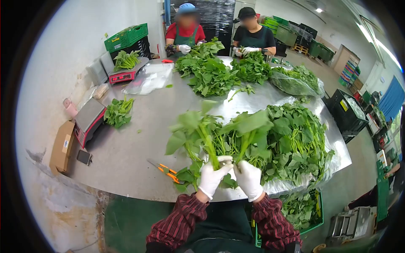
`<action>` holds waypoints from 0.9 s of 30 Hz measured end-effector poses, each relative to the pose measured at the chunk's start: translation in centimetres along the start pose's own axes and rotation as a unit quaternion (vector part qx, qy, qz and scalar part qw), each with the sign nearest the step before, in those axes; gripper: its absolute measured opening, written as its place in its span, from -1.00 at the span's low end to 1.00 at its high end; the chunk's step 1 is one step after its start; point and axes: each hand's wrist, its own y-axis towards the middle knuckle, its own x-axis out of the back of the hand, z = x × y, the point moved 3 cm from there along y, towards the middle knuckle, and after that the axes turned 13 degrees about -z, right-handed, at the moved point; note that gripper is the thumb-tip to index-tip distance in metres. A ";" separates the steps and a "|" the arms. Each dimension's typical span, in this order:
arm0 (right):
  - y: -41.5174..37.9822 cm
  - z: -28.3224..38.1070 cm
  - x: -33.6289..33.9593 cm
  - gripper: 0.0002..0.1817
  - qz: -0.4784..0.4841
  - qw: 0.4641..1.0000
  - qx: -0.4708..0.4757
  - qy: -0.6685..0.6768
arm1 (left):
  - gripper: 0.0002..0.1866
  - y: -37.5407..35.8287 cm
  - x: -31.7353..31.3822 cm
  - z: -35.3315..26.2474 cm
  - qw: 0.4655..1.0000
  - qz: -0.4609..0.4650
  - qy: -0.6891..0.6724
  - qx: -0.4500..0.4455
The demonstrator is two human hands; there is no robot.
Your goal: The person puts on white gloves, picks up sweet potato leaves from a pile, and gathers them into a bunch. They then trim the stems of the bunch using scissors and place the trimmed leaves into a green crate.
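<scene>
In a white glove, my left hand is closed round the stems of a bunch of leafy greens, leaves pointing up. Close beside it, my right hand, also gloved, grips the stems of leafy greens. The fingertips of both hands nearly meet at the stem ends. A large pile of the same greens lies on clear plastic just right of my hands. Scissors with orange handles rest on the metal table left of my left hand, partly under leaves.
Two co-workers handle greens across the table. A red scale stands at left beside a small bunch; another scale holds greens. A phone lies near a cardboard box. A green crate of leaves sits below right.
</scene>
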 end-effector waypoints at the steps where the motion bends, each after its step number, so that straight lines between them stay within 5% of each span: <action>1: -0.4 0.2 0.5 -0.87 0.045 0.999 0.024 0.014 | -0.76 0.0 -0.9 -0.1 0.999 0.016 0.023 -0.033; 2: -0.7 0.3 0.6 -0.91 0.051 0.996 0.041 0.058 | -0.75 0.4 -1.1 0.7 0.995 0.011 0.081 -0.063; 5: -1.0 -0.5 2.2 -0.90 0.075 0.996 0.042 0.029 | -0.76 0.1 -1.7 1.3 0.996 0.038 0.063 0.041; 7: -1.1 -1.3 3.2 -0.85 0.071 0.997 -0.031 0.030 | -0.80 -0.3 -2.0 1.5 0.993 0.075 -0.041 0.086; 10: -1.0 -0.9 4.1 -0.81 0.087 0.996 -0.009 0.019 | -0.82 -1.6 -3.0 1.4 0.979 0.088 -0.130 0.127; 15: -1.7 -0.6 4.1 -0.79 0.082 0.995 -0.007 0.047 | -0.80 -2.2 -3.0 1.5 0.976 0.096 -0.132 0.147; 18: -2.0 -0.2 4.6 -0.79 0.000 0.998 -0.030 0.046 | -0.80 -2.6 -2.9 1.8 0.974 0.086 -0.138 0.156; 20: -2.6 -1.2 4.9 -0.78 -0.095 0.986 -0.135 0.032 | -0.79 -2.6 -3.3 1.6 0.970 0.076 -0.186 0.136; 23: -3.2 -3.5 6.6 -0.81 -0.215 0.970 -0.079 -0.078 | -0.79 -3.0 -3.2 1.6 0.968 0.044 -0.214 0.125; 25: -4.7 -10.2 8.8 -0.90 -0.192 0.929 -0.248 -0.197 | -0.78 -2.3 -2.1 1.7 0.964 0.024 -0.240 0.112; 26: -5.0 -13.0 10.9 -0.91 -0.117 0.931 -0.236 -0.253 | -0.80 -2.0 -1.4 1.4 0.958 0.045 -0.260 0.111; 27: -5.1 -14.6 13.0 -0.82 -0.180 0.918 -0.276 -0.219 | -0.82 -1.7 -0.7 1.4 0.958 0.045 -0.259 0.116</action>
